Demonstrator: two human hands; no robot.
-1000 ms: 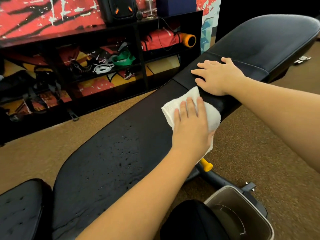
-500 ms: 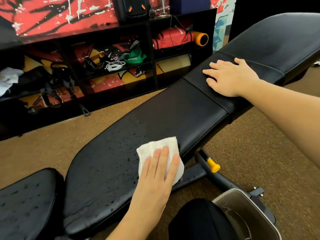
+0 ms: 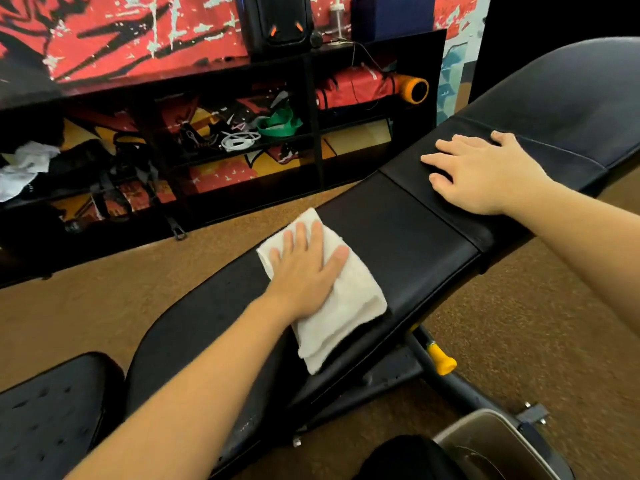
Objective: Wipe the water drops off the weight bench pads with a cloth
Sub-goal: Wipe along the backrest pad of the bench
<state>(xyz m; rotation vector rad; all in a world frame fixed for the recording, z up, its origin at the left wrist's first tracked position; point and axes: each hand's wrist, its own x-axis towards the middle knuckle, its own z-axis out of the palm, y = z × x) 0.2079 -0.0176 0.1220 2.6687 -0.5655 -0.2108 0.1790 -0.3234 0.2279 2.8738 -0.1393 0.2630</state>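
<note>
A long black back pad [image 3: 408, 233] of the weight bench runs diagonally across the view, with faint water drops on its lower left part. A folded white cloth [image 3: 343, 306] lies on the pad's middle, overhanging the near edge. My left hand [image 3: 306, 268] presses flat on the cloth's upper half, fingers spread. My right hand [image 3: 485, 171] rests flat on the pad's upper section near a seam, holding nothing. A separate black seat pad [image 3: 45, 414] with drops sits at the bottom left.
A black shelf unit [image 3: 311, 109] packed with straps, cables and a rolled mat stands behind the bench. Brown carpet [image 3: 519, 341] surrounds it. A yellow adjustment knob [image 3: 441, 362] sticks out under the bench, and a metal bin [image 3: 491, 441] stands at the bottom right.
My left hand slid the cloth down the pad toward me, then back up toward the far edge at the pad's middle. My right hand has stayed planted on the upper section.
</note>
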